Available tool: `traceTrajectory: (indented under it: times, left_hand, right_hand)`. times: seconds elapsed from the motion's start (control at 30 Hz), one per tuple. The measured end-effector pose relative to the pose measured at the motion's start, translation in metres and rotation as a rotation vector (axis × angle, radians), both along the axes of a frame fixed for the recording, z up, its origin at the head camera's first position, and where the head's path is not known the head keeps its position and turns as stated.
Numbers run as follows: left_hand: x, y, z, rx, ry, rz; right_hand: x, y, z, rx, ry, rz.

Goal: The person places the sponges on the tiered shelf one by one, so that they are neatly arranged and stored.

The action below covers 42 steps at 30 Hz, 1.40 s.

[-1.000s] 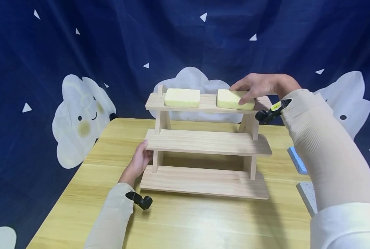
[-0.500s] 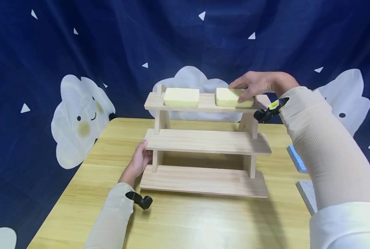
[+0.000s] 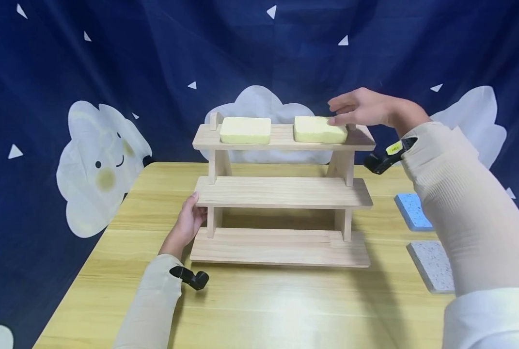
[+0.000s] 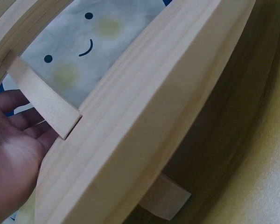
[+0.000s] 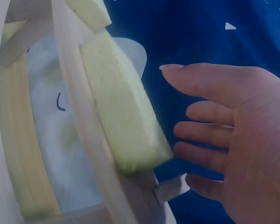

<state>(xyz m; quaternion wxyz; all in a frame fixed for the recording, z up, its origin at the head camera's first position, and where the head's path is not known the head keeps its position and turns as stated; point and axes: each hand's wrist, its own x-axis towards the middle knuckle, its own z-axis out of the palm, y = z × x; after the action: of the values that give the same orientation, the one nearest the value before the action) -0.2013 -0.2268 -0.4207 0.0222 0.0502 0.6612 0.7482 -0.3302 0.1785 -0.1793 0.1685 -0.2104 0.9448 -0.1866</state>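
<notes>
A three-tier wooden display stand (image 3: 281, 191) stands on the table. My left hand (image 3: 188, 223) holds its left end, with the thumb at the edge of the middle tier; in the left wrist view the fingers of that hand (image 4: 18, 149) bend behind a wooden upright (image 4: 44, 95). On the top tier lie two pale yellow sponges, a left one (image 3: 245, 131) and a right one (image 3: 319, 130). My right hand (image 3: 370, 107) hovers just over the right sponge, fingers loosely extended. In the right wrist view a gap shows between that hand (image 5: 242, 126) and the sponge (image 5: 121, 102).
On the right of the wooden table (image 3: 285, 305) lie a blue speckled sponge (image 3: 412, 211) and a grey speckled sponge (image 3: 432, 266), the latter partly covered by my right sleeve. A dark blue curtain (image 3: 167, 58) with white clouds hangs behind the stand.
My right hand has let go of the right yellow sponge and lifted slightly off it, fingers spreading. The sponge stays on the top tier. My left hand keeps its place; the head view has shifted slightly.
</notes>
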Motion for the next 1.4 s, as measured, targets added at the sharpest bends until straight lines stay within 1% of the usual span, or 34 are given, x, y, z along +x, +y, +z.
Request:
traceTrajectory:
  times: [0.13,0.27,0.37,0.5,0.7,0.93,1.1,1.17,1.33,1.4]
  left_hand:
    - [0.001,0.001,-0.001,0.004,0.006,0.012]
    - [0.001,0.001,-0.002,0.014,-0.014,0.023]
    - [0.001,0.002,-0.002,0.012,-0.022,0.014]
    - [0.001,0.002,-0.002,0.004,-0.015,0.002]
    - [0.001,0.002,-0.001,-0.007,0.003,-0.001]
    - [0.002,0.0,-0.003,0.011,0.032,0.007]
    - [0.002,-0.001,-0.004,0.008,0.05,-0.007]
    - [0.002,-0.001,-0.004,0.006,0.046,-0.009]
    - [0.001,0.0,-0.004,0.01,0.003,0.012]
    - [0.0,0.001,-0.004,0.009,-0.002,0.017]
  right_hand:
    - [0.004,0.01,-0.005,-0.035,0.017,-0.03]
    - [0.008,0.02,-0.01,-0.069,0.04,-0.072]
    - [0.011,0.029,-0.013,-0.099,0.067,-0.118]
    - [0.016,0.042,-0.017,-0.142,0.095,-0.179]
    - [0.022,0.063,-0.027,-0.165,0.11,-0.23]
    - [0.027,0.084,-0.043,-0.193,0.094,-0.275]
    - [0.034,0.1,-0.055,-0.196,0.079,-0.319]
    - [0.036,0.106,-0.06,-0.201,0.07,-0.339]
    - [0.041,0.118,-0.076,-0.215,0.075,-0.349]
    - [0.044,0.122,-0.082,-0.215,0.079,-0.353]
